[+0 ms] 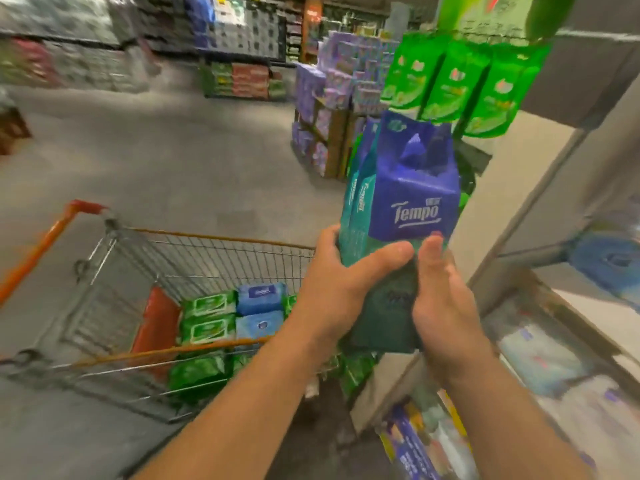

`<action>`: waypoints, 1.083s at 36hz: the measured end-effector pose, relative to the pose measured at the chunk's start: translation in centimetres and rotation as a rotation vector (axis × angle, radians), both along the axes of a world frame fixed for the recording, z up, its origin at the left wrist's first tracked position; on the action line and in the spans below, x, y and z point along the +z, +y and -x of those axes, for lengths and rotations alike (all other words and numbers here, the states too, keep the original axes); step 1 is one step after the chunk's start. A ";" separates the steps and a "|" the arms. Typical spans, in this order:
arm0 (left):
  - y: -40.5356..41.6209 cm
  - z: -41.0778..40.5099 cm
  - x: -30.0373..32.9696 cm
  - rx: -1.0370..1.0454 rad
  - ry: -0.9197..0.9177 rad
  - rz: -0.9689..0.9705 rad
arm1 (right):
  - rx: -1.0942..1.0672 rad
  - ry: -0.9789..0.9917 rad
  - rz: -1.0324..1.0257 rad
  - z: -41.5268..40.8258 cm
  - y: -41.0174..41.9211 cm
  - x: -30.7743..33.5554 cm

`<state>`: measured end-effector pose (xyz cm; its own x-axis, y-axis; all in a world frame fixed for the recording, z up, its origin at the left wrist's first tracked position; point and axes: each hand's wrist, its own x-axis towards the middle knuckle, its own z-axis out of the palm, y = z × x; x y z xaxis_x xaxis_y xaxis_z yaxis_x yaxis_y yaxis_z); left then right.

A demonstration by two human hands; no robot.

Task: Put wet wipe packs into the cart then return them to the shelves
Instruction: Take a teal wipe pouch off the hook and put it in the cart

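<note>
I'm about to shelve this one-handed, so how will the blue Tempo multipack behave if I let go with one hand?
The Tempo multipack is tall, held near its base by the left hand and right hand, so it may tip. Its soft wrap looks creased on top, probably squashy and somewhat slippery.

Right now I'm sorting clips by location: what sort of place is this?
Most likely a supermarket aisle: a wire shopping cart holds wet wipe packs, green packs hang on a shelf, and stacked goods displays stand across the floor.
</note>
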<state>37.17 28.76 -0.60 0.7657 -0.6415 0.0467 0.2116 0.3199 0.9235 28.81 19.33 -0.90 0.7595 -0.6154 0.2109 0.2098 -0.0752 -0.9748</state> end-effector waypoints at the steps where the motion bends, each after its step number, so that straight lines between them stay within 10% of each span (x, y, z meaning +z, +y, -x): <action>1: 1.0 -1.1 -0.4 0.022 0.035 0.008 | 0.026 0.016 -0.020 -1.4 0.9 -0.3; 25: 7.7 -19.4 -5.8 0.443 0.239 0.282 | 0.529 0.022 -0.844 -20.2 8.9 -9.3; 39: 3.5 -29.0 -12.9 0.613 0.218 0.018 | 0.473 0.171 -0.894 -30.9 -0.7 -15.1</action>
